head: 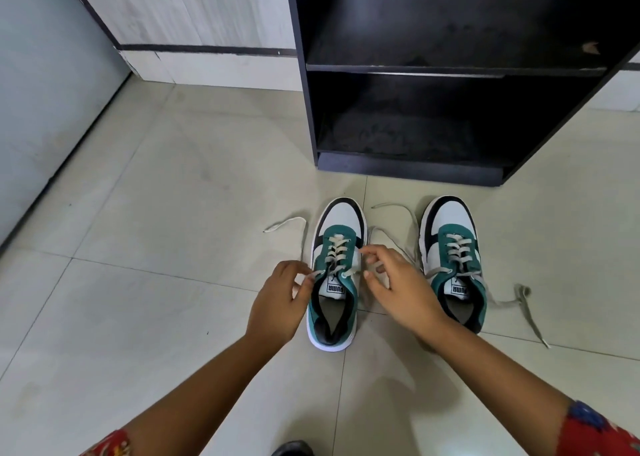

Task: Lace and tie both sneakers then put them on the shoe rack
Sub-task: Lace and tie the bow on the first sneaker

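Sneakers stand side by side on the tiled floor point(156, 282), toes toward twelve o'clock, just short of the black shoe rack point(408, 171) whose two shelves show nothing on them. The left sneaker point(337, 248) sits between the two hands; the right sneaker point(453, 248) lies at three o'clock from it, well laced but with its grey ends sprawled loose on the tiles.

The left hand point(280, 303) pinches the lace end point(317, 275) at the top eyelet on the nine o'clock side, fingers closed narrowly on it; the rest of that lace point(301, 234) trails off toward eleven o'clock. The right hand point(398, 282) hovers at the three o'clock side of the same shoe, thumb and forefinger nipped together by the upper eyelets, apparently on the other lace end, though the grip itself is too small to tell for certain.

The shoe's long axis runs six to twelve, so the two ends leave crosswise, toward nine and three. Tying seems the step in hand: each hand is nearest its own side, and the ends would have to cross over the tongue point(336, 287) at the centre.
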{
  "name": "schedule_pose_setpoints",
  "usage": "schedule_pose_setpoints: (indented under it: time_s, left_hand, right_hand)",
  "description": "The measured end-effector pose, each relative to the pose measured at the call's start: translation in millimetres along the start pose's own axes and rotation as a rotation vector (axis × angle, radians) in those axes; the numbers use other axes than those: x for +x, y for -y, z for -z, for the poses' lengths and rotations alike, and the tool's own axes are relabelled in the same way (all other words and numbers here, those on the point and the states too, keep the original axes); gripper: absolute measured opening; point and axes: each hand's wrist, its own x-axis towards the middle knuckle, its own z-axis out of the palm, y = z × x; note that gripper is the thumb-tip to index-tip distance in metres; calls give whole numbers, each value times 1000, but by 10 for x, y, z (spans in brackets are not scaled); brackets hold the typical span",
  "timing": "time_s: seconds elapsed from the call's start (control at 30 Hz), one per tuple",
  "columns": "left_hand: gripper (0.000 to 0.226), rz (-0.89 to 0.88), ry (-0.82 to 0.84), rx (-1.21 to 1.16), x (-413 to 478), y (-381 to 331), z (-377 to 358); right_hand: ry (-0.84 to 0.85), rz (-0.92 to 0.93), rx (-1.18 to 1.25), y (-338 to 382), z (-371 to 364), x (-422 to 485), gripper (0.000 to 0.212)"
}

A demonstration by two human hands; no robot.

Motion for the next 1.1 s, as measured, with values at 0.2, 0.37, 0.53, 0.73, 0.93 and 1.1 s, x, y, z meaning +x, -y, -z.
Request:
schedule_pose_setpoints:
  time_s: [0.2,0.37,0.53,0.73,0.93,1.1]
  left_hand:
    - [9,-5,-20,-62,127,50,92]
    - [20,-122,26,142,199,73,223]
    - [33,-91,190,226,302,-92,141]
    - [50,153,95,-287,390,-15,154]
    - [35,288,68,-501,364,82,133]
    - [32,395,8,-579,325,133,98]
  right_hand:
    - [115,80,-30,-14,-19,112,7]
    - [107,-7,106,48,112,143,20]
    - [279,59,-181,206,12,238,39]
    - [159,-100,159,46,3,249,50]
    - [68,-121,106,-54,56,249,50]
    - [25,-183,230,-197,45,217,54]
